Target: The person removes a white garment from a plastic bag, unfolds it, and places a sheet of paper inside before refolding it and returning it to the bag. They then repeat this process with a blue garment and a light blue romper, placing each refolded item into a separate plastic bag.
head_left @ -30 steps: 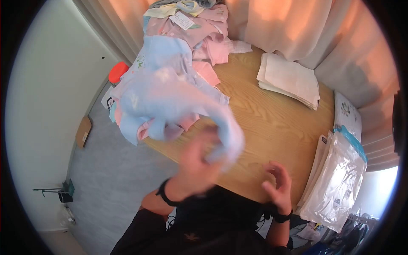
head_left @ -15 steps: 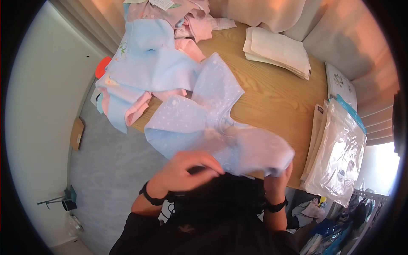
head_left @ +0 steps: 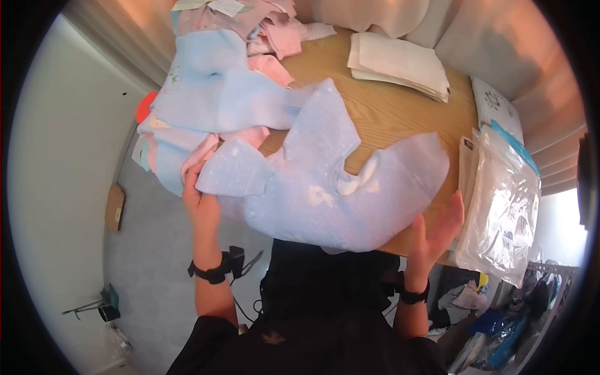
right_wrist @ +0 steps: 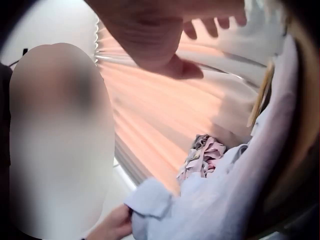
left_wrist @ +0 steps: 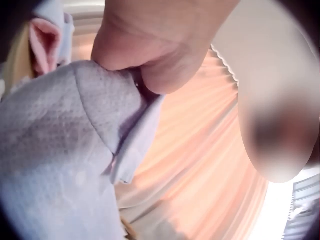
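no readable text, white tag [head_left: 225, 6] on clothes pile (print too small)

Wooden table [head_left: 400, 119], grain visible. Peach curtains [head_left: 512, 56] behind it, warmly sunlit. White wall [head_left: 62, 156] at left. Grey floor [head_left: 150, 269] below. Bright window [head_left: 558, 215] far right.

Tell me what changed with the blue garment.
The blue garment came off the clothes pile and now lies spread over the table's near edge. The left hand moved outward, pinching its left end; the right hand let go, open. Pile, folded stack and bags stayed.
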{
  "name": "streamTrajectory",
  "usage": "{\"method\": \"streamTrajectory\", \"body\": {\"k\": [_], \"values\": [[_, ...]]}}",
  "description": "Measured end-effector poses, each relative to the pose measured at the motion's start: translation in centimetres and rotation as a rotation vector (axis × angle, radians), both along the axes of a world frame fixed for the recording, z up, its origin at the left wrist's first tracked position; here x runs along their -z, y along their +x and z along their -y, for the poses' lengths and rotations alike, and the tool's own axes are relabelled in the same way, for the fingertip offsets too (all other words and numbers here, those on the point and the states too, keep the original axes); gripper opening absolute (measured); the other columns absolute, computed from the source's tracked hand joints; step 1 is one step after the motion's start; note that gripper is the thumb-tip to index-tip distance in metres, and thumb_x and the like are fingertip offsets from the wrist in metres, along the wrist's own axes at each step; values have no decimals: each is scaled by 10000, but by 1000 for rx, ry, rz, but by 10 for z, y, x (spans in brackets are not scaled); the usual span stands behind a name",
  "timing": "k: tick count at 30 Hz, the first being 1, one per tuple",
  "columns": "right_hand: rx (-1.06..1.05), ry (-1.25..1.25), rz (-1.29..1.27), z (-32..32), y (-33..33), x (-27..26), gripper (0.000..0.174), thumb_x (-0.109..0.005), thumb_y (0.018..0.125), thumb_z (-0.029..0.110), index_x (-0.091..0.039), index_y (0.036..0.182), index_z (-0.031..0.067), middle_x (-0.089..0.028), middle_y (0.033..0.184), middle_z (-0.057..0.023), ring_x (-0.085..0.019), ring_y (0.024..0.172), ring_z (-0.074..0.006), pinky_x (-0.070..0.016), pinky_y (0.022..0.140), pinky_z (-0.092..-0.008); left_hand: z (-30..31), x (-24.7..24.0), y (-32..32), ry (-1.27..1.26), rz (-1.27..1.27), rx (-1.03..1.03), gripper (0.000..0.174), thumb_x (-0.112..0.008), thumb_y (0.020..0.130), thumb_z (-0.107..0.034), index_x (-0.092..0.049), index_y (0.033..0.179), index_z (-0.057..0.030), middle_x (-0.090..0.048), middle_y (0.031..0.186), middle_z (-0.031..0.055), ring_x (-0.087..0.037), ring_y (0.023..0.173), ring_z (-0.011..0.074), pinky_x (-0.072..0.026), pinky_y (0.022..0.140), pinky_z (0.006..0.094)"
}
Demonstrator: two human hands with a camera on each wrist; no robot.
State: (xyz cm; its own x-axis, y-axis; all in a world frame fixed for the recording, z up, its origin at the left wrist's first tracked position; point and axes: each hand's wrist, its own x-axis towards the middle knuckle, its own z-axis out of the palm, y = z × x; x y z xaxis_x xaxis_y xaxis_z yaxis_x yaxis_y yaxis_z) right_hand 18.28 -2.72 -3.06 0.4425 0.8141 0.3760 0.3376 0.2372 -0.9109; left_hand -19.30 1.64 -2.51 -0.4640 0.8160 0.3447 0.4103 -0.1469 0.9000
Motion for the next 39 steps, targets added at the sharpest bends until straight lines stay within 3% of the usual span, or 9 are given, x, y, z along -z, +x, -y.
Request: {"method": "streamTrajectory", "body": {"k": [2, 8, 12, 17, 20, 24, 30, 33, 39], "values": [[-175, 101, 378, -1, -3, -12, 833, -671, 787, 3, -278, 1521, 8, -350, 1554, -213, -313, 1474, -320, -198, 1217, -498, 18, -37, 20, 15, 135, 113, 228, -631, 894, -39, -666, 1112, 14, -696, 1054, 117, -651, 988, 205, -503, 887, 320], [-941, -93, 223, -25, -52, -64, 645, -714, 793, 115, -499, 1397, 48, -585, 1241, -192, -558, 1166, -341, -426, 990, -405, 34, -130, 107, 220, -76, 1132, 299, -688, 817, -30, -700, 1115, -40, -675, 917, 87, -676, 839, 272, -547, 765, 358], [-1371, -7, 346, -38, -50, -106, 305, -682, 795, 113, -686, 1089, 34, -668, 945, -156, -662, 856, -346, -521, 718, -371, 37, -128, 134, 534, -265, 1067, 265, -754, 752, -71, -747, 1013, -30, -685, 851, 49, -661, 780, 203, -522, 733, 343], [-1251, 151, 313, -32, -21, -77, 410, -643, 894, 193, -592, 1266, 31, -628, 1141, -202, -628, 1054, -355, -496, 924, -376, 45, -107, 108, 225, -133, 979, 860, -954, 653, -319, -532, 1367, -90, -601, 1303, 135, -592, 1157, 318, -473, 954, 391], [-1105, 165, 237, -31, -14, -76, 455, -628, 914, 239, -538, 1310, 34, -607, 1184, -200, -622, 1074, -339, -500, 935, -379, 48, -104, 95, -316, 122, 1070, 825, -894, 706, -262, -486, 1388, -41, -598, 1287, 166, -575, 1227, 347, -450, 1027, 422], [-708, 161, -1, -12, -16, -71, 521, -609, 942, 300, -466, 1369, 37, -579, 1241, -196, -614, 1101, -317, -505, 949, -383, 52, -76, 81, -285, -89, 1041, 840, -869, 754, -230, -420, 1437, -40, -588, 1288, 176, -579, 1226, 308, -454, 1031, 396], [8, 195, -420, 12, -57, -85, 628, -580, 984, 392, -358, 1457, 42, -538, 1327, -191, -601, 1141, -285, -513, 971, -389, 63, -60, 83, -198, 275, 797, 652, -841, 813, -190, -515, 1357, -40, -628, 1223, 135, -592, 1150, 190, -483, 964, 339], [187, 241, -472, 8, -65, -103, 684, -565, 1005, 438, -305, 1501, 45, -517, 1370, -188, -595, 1161, -268, -517, 982, -392, 63, -59, 75, -273, 234, 955, 490, -839, 813, -155, -609, 1226, -27, -679, 1095, 104, -636, 1020, 176, -510, 873, 319], [219, 412, -371, -6, -66, -119, 666, -576, 1001, 439, -369, 1469, 14, -536, 1342, -192, -595, 1168, -268, -513, 1000, -394, 66, -44, 72, -48, 206, 626, 248, -776, 852, -92, -673, 1065, -19, -713, 935, 50, -661, 821, 148, -525, 729, 292]]}}
